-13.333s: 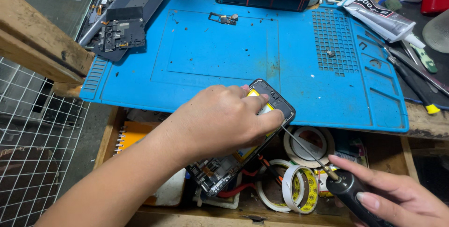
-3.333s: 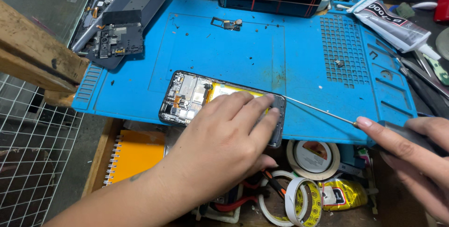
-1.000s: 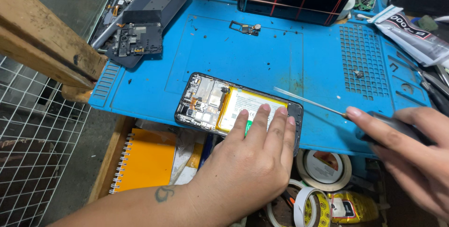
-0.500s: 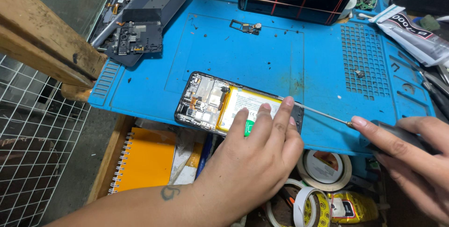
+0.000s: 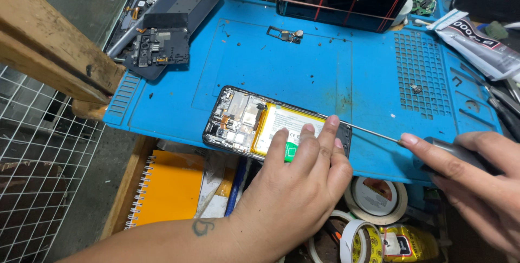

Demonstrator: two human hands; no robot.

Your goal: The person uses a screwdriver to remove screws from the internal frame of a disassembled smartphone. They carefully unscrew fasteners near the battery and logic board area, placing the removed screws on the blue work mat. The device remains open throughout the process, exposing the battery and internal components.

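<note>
opened phone point(image 5: 244, 122) flat; screwdriver point(image 5: 379, 134) seemingly touching.

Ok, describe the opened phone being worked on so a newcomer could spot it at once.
Find the blue work mat. At its near edge lies the opened phone, back cover off, pinned by the left hand. Unlike the dark detached covers at the mat's far left corner, it shows a pale battery beside bare circuitry.

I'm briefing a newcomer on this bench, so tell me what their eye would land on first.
First, the opened phone with its back off, battery and boards bare, lying at the near edge of the blue work mat. The left hand presses its fingers on the battery, while the right hand points a thin screwdriver at the phone's right end.
</note>
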